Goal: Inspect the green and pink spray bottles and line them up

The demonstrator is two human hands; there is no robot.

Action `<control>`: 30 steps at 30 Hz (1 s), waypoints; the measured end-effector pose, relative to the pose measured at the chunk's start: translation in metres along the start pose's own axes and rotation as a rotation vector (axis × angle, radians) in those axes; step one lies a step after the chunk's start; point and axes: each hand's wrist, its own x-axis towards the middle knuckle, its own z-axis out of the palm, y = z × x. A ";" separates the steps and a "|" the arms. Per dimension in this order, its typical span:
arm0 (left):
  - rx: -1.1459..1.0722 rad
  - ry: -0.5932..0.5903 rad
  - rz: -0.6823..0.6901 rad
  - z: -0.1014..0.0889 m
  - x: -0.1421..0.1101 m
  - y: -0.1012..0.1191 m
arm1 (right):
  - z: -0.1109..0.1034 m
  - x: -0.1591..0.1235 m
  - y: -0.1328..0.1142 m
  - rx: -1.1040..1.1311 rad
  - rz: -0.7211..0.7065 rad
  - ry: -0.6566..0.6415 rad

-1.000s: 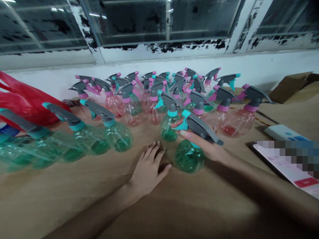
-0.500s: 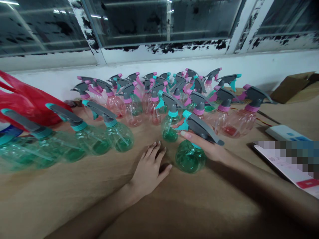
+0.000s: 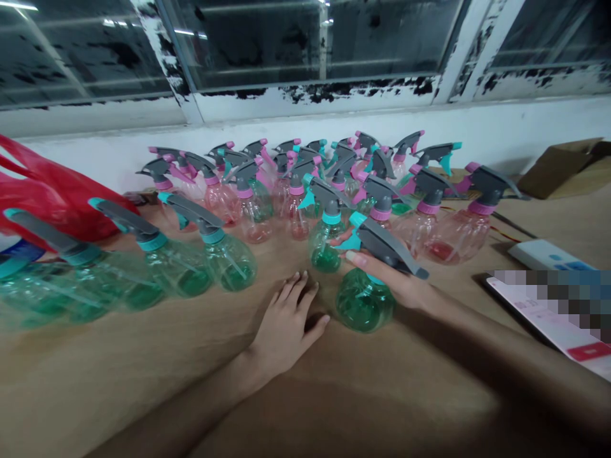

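Observation:
My right hand [image 3: 396, 277] is wrapped round the neck of a green spray bottle [image 3: 365, 305] with a grey and turquoise trigger head. The bottle stands upright on the table [image 3: 363, 394]; some of its neck is hidden by my fingers. Flat on the tabletop, to the left of that bottle, rests my left hand [image 3: 286, 324], fingers spread and holding nothing. Just beyond both hands stands another green spray bottle [image 3: 325, 245]. A row of similar bottles, among them a green one [image 3: 230, 262], lines the left side.
Behind, several pink and green spray bottles [image 3: 255, 216] crowd toward the wall. A red plastic bag [image 3: 52, 191] lies at far left. On the right are a phone-like screen [image 3: 529, 312], a white box [image 3: 539, 254] and an open cardboard box [image 3: 563, 168].

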 end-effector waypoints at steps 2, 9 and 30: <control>-0.003 0.002 0.002 0.000 0.000 0.000 | 0.001 0.000 0.000 0.022 0.007 0.005; 0.014 -0.012 0.005 -0.002 0.001 0.001 | 0.002 -0.001 -0.002 0.067 0.072 0.023; -0.116 -0.008 -0.037 -0.006 0.002 0.003 | 0.004 -0.004 -0.005 0.014 0.062 0.005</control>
